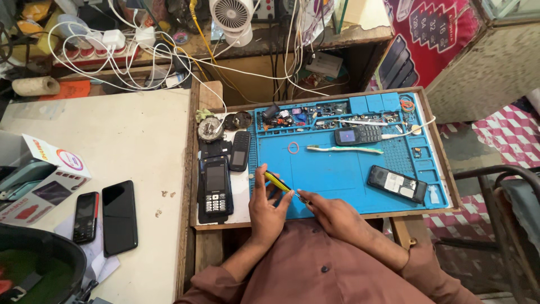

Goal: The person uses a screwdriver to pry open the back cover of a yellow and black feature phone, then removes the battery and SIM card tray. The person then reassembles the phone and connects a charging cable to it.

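Blue mat [337, 169]; tool [278, 182] between fingers [263, 179].

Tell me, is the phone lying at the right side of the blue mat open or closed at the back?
Open. The phone lies face down on the blue mat with its back cover off, so its insides show.

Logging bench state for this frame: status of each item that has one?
Yellow-handled tool: held by both hands, left hand and right hand.
Keypad phone on mat: screen lit.
Opened phone: back cover off, insides showing.
Toothbrush: lying flat on blue mat.
Black smartphone: screen dark.
Small fan: cannot tell if running.
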